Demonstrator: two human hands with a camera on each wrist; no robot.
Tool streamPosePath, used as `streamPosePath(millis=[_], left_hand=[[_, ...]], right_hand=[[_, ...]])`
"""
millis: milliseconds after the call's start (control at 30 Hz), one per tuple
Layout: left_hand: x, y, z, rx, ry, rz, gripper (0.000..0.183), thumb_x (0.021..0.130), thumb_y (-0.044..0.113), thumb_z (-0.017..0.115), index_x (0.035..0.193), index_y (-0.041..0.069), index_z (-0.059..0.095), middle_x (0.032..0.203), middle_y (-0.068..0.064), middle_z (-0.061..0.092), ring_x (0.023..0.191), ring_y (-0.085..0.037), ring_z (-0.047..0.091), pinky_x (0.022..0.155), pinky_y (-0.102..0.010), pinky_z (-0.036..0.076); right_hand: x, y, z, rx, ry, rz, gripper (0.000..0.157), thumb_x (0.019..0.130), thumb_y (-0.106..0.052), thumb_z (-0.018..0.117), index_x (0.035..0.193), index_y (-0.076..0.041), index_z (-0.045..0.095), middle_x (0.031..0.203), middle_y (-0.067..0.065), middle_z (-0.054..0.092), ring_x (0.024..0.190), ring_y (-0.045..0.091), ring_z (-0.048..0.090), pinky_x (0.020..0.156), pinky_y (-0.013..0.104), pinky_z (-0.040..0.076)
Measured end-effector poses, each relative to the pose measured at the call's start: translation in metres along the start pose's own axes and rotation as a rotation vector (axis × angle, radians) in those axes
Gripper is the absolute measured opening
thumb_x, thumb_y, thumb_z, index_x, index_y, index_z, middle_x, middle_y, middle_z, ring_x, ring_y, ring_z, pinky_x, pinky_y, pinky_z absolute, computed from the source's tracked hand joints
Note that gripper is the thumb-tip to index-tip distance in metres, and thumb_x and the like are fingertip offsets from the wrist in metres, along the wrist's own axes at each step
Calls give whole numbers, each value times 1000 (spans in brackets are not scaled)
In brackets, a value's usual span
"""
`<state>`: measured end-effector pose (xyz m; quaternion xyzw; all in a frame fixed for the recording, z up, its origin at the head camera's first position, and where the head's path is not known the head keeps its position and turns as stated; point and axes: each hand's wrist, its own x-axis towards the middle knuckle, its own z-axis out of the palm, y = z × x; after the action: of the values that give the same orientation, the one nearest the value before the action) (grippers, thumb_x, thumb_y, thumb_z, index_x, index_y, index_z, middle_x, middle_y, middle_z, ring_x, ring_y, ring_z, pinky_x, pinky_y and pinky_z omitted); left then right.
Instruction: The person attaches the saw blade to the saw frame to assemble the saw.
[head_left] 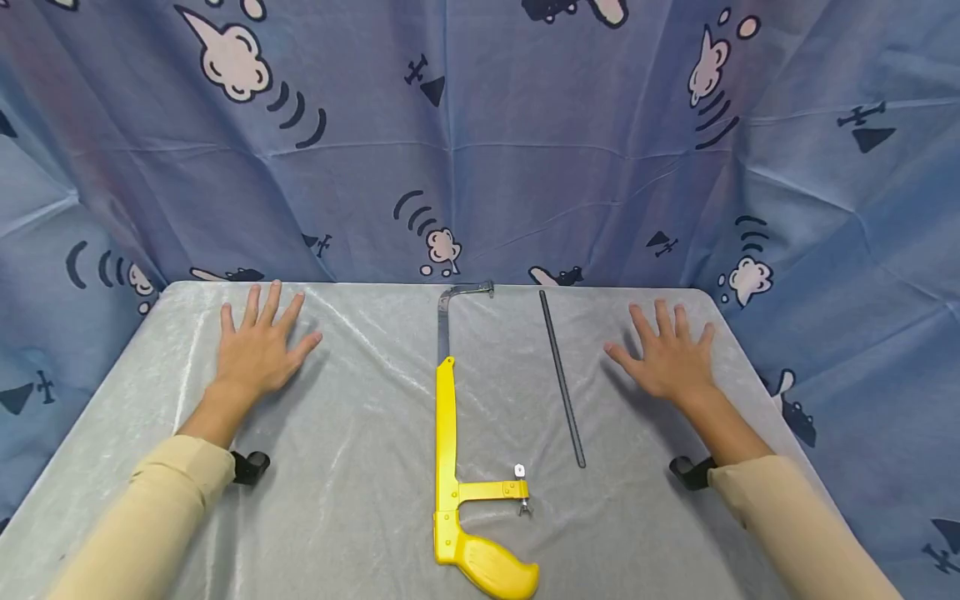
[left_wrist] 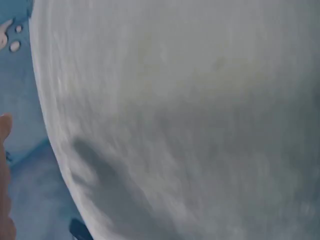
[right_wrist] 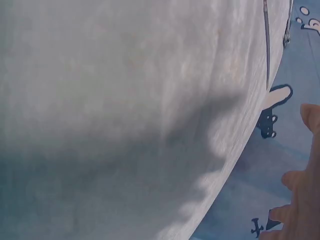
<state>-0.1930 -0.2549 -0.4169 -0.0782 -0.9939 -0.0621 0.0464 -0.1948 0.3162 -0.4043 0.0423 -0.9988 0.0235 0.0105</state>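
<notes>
A hacksaw frame (head_left: 446, 433) with a yellow handle and a bare metal front arm lies lengthwise mid-table, no blade fitted between its ends. To its right lies a thin dark grey strip (head_left: 562, 379) that looks like a hacksaw blade; part of this strip (right_wrist: 267, 45) also shows at the top of the right wrist view. My left hand (head_left: 258, 354) is spread, palm down, over the table's far left, holding nothing. Over the far right my right hand (head_left: 671, 358) is likewise spread with nothing in it, nearer the strip than the frame. Both cast shadows on the cloth.
A light grey cloth (head_left: 360, 467) covers the table. Behind and beside it hangs a blue patterned curtain (head_left: 517, 200). Black wrist mounts show at the left cuff (head_left: 251, 467) and the right cuff (head_left: 692, 472).
</notes>
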Motion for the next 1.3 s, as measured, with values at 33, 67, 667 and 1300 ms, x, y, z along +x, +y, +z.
streamPosePath(millis=[33,67,667,1300], left_hand=[[0,4,0,-4,-2,10,76,100,61,36,158,13,25,164,-19,7,150,-43,0,111,-71,-4],[0,8,0,-8,-3,21,76,100,61,37,158,13,26,165,-18,7,150,-43,0,111,-70,-4],[-4,85,-1,-188,2,280,74,98,54,51,156,12,32,161,-23,21,147,-42,21,116,-60,18],[-20,136,5,-622,-262,500,70,92,41,69,151,14,43,150,-7,47,138,-23,44,112,-42,36]], right_hand=[[0,-2,0,1,1,-6,91,93,-73,37,158,-10,23,159,31,14,144,54,10,102,80,-1],[-1,-4,0,9,-2,-11,90,94,-71,39,158,-10,23,159,31,14,144,54,10,103,80,0],[-5,-34,-2,608,-120,-44,89,93,-42,69,158,-6,21,153,27,36,132,46,45,99,61,43],[-6,-43,10,911,-221,-13,67,93,-16,71,149,2,39,127,25,63,113,36,64,72,26,54]])
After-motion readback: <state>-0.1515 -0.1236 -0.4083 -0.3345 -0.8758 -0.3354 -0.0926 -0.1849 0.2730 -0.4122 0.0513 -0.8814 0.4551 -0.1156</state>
